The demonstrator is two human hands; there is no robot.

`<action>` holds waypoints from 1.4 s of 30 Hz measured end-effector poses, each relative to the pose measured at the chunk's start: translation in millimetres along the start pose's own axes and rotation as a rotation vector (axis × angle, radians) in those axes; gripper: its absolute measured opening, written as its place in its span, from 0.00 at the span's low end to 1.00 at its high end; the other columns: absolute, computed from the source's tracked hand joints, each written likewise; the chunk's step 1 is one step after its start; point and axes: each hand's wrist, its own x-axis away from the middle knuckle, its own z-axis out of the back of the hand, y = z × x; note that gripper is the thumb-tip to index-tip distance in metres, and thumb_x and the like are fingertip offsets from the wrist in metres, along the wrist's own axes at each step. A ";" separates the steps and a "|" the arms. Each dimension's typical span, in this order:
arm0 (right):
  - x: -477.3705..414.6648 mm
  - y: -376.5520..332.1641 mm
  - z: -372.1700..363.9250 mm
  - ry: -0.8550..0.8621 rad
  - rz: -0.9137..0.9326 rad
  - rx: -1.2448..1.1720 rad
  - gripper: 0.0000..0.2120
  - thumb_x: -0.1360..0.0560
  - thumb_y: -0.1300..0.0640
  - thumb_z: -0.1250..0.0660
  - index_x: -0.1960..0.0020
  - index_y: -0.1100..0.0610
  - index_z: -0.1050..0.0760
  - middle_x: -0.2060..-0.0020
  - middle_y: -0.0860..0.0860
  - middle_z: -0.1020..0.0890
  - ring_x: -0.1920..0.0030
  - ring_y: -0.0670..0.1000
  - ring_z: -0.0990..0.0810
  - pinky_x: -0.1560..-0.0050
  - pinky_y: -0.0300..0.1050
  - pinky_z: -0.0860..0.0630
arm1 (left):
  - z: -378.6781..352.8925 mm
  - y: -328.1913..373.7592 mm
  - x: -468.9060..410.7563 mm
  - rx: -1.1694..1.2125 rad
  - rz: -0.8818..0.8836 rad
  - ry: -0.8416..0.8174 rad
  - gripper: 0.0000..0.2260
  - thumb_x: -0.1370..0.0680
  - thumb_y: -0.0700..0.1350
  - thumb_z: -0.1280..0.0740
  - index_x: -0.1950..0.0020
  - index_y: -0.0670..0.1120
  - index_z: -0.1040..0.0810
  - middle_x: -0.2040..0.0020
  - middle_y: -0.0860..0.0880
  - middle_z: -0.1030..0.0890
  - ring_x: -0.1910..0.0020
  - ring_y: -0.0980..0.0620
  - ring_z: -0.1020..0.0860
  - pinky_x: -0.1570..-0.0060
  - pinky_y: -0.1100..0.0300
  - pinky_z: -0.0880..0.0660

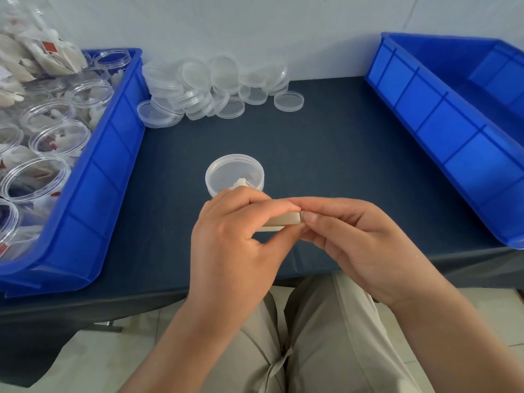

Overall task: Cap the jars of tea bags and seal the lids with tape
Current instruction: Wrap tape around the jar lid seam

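Dark tabletop [326, 154] carries a capped jar [234, 173]; just before it, left hand [235, 239] and right hand [354, 245] both pinch a tape roll [283, 221].

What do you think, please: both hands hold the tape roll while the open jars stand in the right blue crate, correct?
No: the head view shows open jars in the left blue crate; left hand and right hand do hold the tape roll.

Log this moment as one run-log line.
left hand grips tape roll | right hand pinches roll's edge | capped jar on table, behind hands
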 end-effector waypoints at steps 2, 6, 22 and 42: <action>0.0 0.1 0.2 0.002 0.001 -0.004 0.17 0.14 0.63 0.40 0.34 0.55 0.16 0.38 0.55 0.13 0.35 0.55 0.15 0.33 0.44 0.22 | 0.5 0.2 -0.3 0.002 0.010 -0.005 0.09 0.27 0.50 0.20 0.49 0.49 0.10 0.56 0.54 0.16 0.56 0.50 0.17 0.56 0.46 0.21; -0.1 0.3 0.0 -0.002 0.002 -0.003 0.17 0.13 0.64 0.40 0.33 0.57 0.16 0.38 0.55 0.13 0.36 0.55 0.15 0.34 0.42 0.22 | 1.0 0.4 -0.3 -0.004 0.007 -0.002 0.09 0.27 0.50 0.20 0.49 0.49 0.10 0.56 0.54 0.16 0.56 0.49 0.17 0.56 0.46 0.21; -2.5 -0.1 -3.4 0.049 -0.020 -0.044 0.20 0.16 0.64 0.42 0.39 0.54 0.12 0.41 0.55 0.12 0.38 0.54 0.14 0.37 0.40 0.21 | -0.7 0.5 -0.4 -0.052 -0.047 0.013 0.08 0.26 0.50 0.21 0.49 0.50 0.10 0.56 0.53 0.16 0.57 0.49 0.18 0.57 0.44 0.22; -1.7 0.6 -3.9 0.016 0.000 -0.033 0.17 0.14 0.63 0.41 0.34 0.57 0.15 0.39 0.57 0.13 0.37 0.56 0.15 0.35 0.43 0.21 | 1.6 2.5 -1.6 -0.043 -0.027 0.018 0.07 0.27 0.50 0.20 0.50 0.49 0.10 0.56 0.54 0.17 0.57 0.49 0.18 0.57 0.45 0.22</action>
